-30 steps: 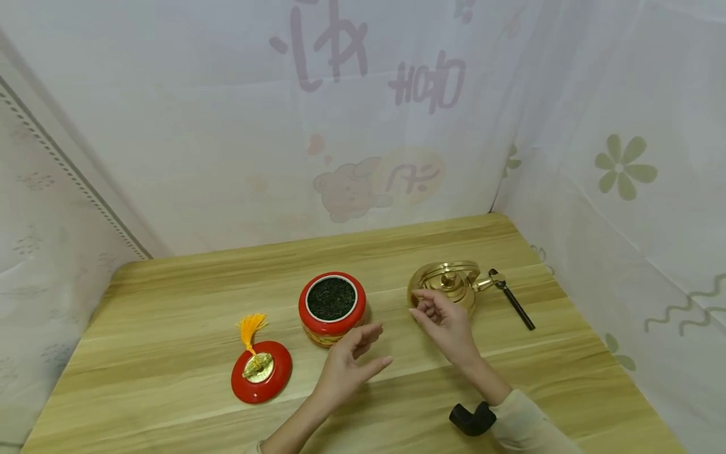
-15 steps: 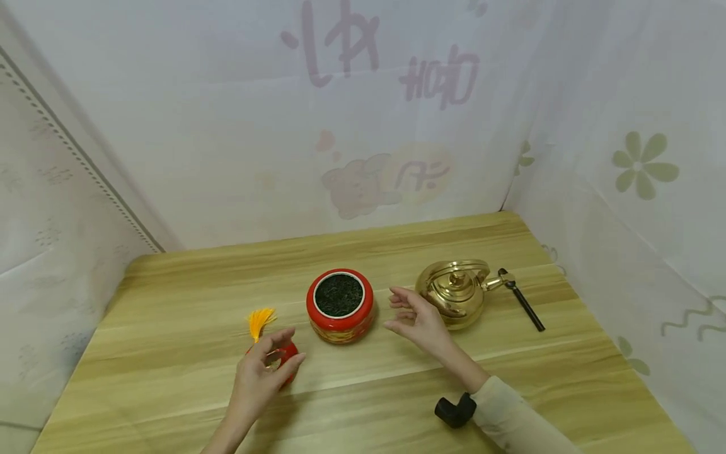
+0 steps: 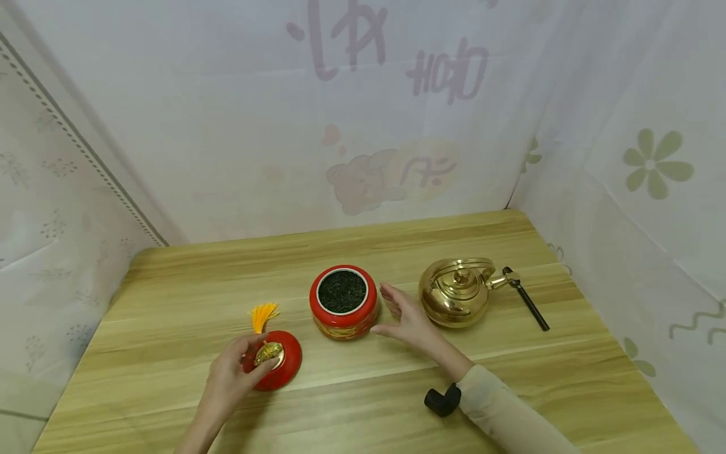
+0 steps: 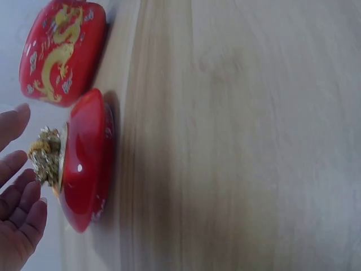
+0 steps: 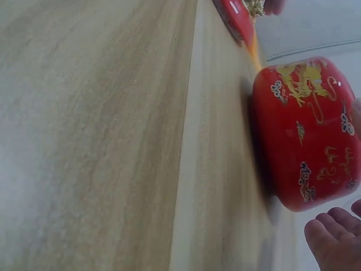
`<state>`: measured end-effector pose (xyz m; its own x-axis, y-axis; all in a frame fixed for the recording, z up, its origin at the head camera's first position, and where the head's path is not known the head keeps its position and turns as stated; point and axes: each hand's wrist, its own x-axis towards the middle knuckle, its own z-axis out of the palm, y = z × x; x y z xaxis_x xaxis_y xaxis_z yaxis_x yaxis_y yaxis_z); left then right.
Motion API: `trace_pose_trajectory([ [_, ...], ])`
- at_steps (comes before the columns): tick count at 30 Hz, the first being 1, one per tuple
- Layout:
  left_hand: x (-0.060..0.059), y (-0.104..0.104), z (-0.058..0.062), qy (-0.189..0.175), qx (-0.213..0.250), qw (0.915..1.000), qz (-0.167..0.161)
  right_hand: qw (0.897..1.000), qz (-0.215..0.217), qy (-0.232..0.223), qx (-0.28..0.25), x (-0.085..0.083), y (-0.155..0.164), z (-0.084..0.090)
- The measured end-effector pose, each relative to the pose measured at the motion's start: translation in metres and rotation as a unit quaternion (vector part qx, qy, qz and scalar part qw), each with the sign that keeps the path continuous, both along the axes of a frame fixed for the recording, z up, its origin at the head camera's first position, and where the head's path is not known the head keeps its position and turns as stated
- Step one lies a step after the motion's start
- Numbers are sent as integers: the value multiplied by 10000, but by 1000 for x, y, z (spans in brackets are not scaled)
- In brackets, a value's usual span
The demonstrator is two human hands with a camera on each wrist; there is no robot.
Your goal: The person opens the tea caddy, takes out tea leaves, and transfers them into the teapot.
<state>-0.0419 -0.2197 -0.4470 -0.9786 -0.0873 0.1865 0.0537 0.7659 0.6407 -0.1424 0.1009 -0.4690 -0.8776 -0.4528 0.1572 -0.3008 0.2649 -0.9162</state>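
Note:
A red jar point(image 3: 346, 325) with a white inner rim and gold dragon decoration stands upright, filled with dark dried leaves point(image 3: 342, 291) that look like tea. To its left lies the red lid point(image 3: 292, 359), with a gold sculpted knob point(image 4: 48, 155) and a yellow tassel point(image 3: 263, 315). My left hand point(image 3: 227, 373) reaches over the lid, thumb and fingers spread around the knob; the left wrist view shows a small gap. My right hand point(image 3: 409, 323) is held at the jar's right side, fingers apart; whether a fingertip touches the wall I cannot tell.
Right of my right hand stands a brass-coloured kettle point(image 3: 454, 306) with an arched handle. A black rod point(image 3: 532, 308) adjoins its spout. A black elbow-shaped piece point(image 3: 442, 400) is by my right sleeve. Patterned curtains point(image 3: 255, 126) hang behind the wooden table point(image 3: 187, 302) and at both sides.
My left hand has moved left from the jar's front to the lid's knob. My right hand has shifted left, from in front of the kettle to the jar's right side.

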Motion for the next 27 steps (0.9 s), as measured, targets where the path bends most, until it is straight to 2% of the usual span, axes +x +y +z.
trace_pose_trajectory([
  [5,-1,-4,-4,-65,-312,9995,14,9998,117,40,168,-4,-6,-2],
  [11,-1,-6,-8,-245,-335,9991,-45,9993,26,-122,342,-7,-13,0],
  [18,-2,-7,-12,59,-468,9989,15,9992,-57,-209,337,-11,-18,-3],
  [27,-2,-7,-15,262,-424,9987,49,9996,-57,-74,285,-14,-19,-6],
])
